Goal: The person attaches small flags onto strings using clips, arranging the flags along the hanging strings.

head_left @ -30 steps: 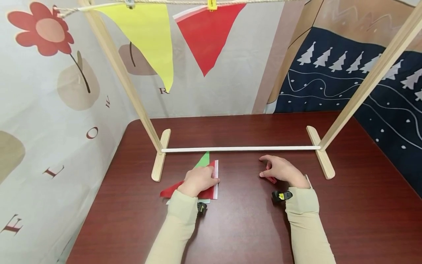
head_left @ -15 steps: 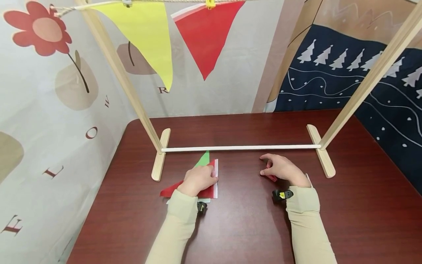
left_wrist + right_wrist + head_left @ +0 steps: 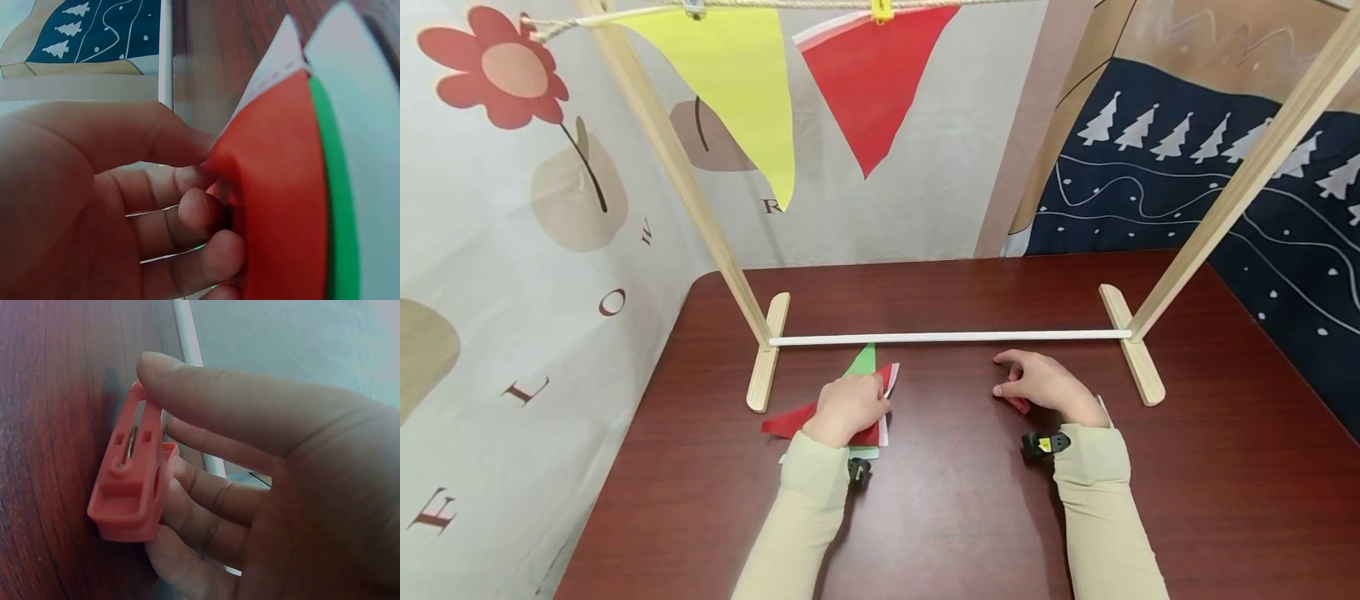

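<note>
My left hand point(image 3: 848, 408) pinches a fold of a red pennant point(image 3: 281, 169) between thumb and forefinger, over a small pile of pennants on the table. Beneath the red one, a green pennant point(image 3: 864, 360) pokes out toward the stand, and a pale edge point(image 3: 359, 125) shows beside it in the left wrist view. To the right, my right hand point(image 3: 1047, 387) holds a red clothespin point(image 3: 128, 469) close over the table, thumb on one arm and fingers curled behind it. Most of the clothespin is hidden by the hand in the head view.
A wooden stand with a left post point(image 3: 677, 167), a right post point(image 3: 1240, 183) and a white crossbar point(image 3: 951, 337) stands ahead. From its rope point(image 3: 820, 4) hang a yellow pennant point(image 3: 737, 83) and a red hanging pennant point(image 3: 880, 83), held by a yellow clip point(image 3: 882, 10).
The red pennant in my left hand has tilted and its white-edged side has lifted and shifted slightly left. My right hand has stayed almost still with the clothespin.
</note>
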{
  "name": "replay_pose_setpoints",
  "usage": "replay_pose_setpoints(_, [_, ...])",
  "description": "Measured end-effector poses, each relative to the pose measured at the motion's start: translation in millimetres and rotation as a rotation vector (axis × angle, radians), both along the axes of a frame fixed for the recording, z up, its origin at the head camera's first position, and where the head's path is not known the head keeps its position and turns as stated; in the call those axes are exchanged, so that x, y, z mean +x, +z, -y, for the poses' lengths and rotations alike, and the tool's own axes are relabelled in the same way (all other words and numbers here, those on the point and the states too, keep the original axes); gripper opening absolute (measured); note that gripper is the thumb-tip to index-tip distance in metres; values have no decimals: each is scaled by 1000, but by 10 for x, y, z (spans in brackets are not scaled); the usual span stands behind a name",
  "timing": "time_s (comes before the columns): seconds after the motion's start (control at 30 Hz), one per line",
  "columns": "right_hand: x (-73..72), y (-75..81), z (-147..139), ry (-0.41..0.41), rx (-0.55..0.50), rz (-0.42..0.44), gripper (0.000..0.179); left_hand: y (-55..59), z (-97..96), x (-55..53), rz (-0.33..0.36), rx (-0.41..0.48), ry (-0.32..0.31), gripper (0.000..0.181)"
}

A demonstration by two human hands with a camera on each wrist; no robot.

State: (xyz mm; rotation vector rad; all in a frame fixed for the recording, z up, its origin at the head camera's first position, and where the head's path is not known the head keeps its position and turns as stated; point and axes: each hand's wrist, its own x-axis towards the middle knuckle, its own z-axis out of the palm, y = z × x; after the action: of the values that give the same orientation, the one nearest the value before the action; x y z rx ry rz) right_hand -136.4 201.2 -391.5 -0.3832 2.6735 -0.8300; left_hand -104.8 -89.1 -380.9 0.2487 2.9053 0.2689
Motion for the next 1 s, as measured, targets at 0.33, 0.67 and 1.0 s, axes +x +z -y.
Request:
replay_pose_setpoints(0.33, [-11, -47, -39, -12, -16, -22, 50, 10, 22, -5, -45, 35, 33, 11])
replay_pose_setpoints(0.67, [-25, -46, -38, -12, -21, -21, 48, 49, 27, 0, -46, 51, 31, 14])
replay_pose_setpoints(1.0, [-33, -42, -41, -10, -18, -17, 49, 50, 25, -16, -85, 89, 21, 14])
